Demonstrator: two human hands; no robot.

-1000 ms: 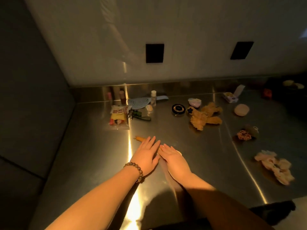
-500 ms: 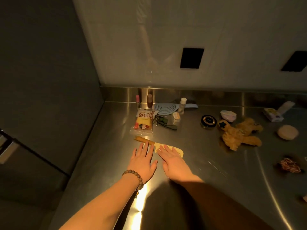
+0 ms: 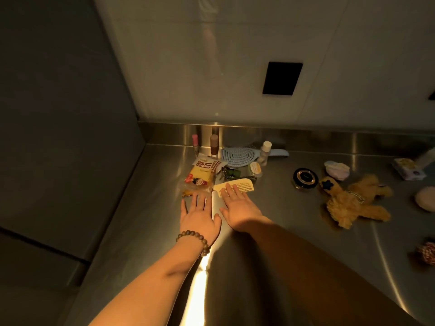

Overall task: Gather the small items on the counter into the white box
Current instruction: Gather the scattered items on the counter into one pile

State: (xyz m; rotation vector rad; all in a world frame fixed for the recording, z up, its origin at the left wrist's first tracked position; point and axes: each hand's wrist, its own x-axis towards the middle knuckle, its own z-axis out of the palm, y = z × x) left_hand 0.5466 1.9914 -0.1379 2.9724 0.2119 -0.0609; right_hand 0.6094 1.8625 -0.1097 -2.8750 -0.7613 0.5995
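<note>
The comb [image 3: 235,187] lies flat, long axis left-right, teeth toward hands.

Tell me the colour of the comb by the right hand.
Pale yellow comb, seen in the head view.

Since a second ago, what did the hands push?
Both flat hands, left hand and right hand, slid the cream comb away across the counter, up against the snack packet. Neither grips anything. The plush toy and hairbrush stayed put.
</note>
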